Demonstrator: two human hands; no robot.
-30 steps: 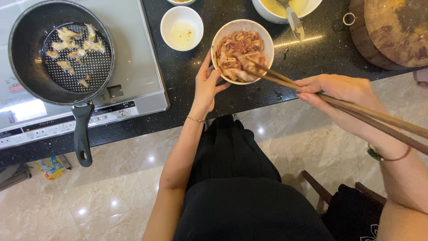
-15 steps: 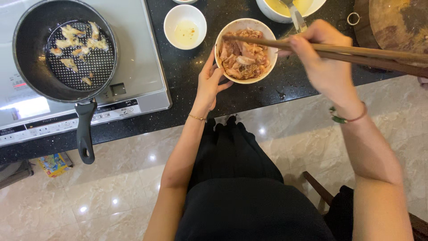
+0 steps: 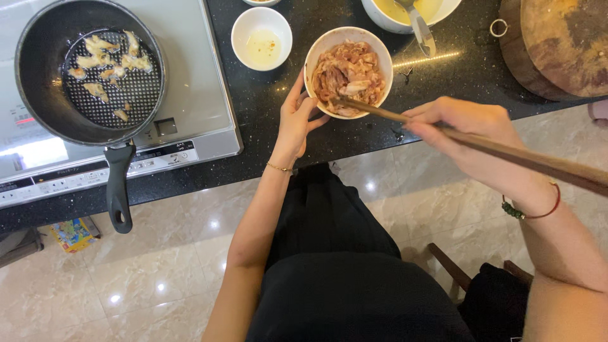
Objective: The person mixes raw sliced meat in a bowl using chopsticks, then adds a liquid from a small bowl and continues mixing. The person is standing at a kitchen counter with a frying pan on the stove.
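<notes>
Right hand [image 3: 468, 136] grips the long wooden chopsticks [image 3: 506, 152], tips dipped into the sliced meat [image 3: 348, 76]. Left hand [image 3: 296, 123] cups the near side of the white bowl [image 3: 315, 54] on the black counter [image 3: 443, 82]. Just left sits a small white sauce dish [image 3: 261, 38], then the black frying pan [image 3: 38, 82] on the cooktop [image 3: 196, 107].

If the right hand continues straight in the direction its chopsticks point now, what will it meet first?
The right hand aims its chopsticks up-left; their tips already lie in the sliced meat in the white bowl. Going on, they would probably meet the bowl's far wall, near the left hand. Depth is uncertain.
</notes>
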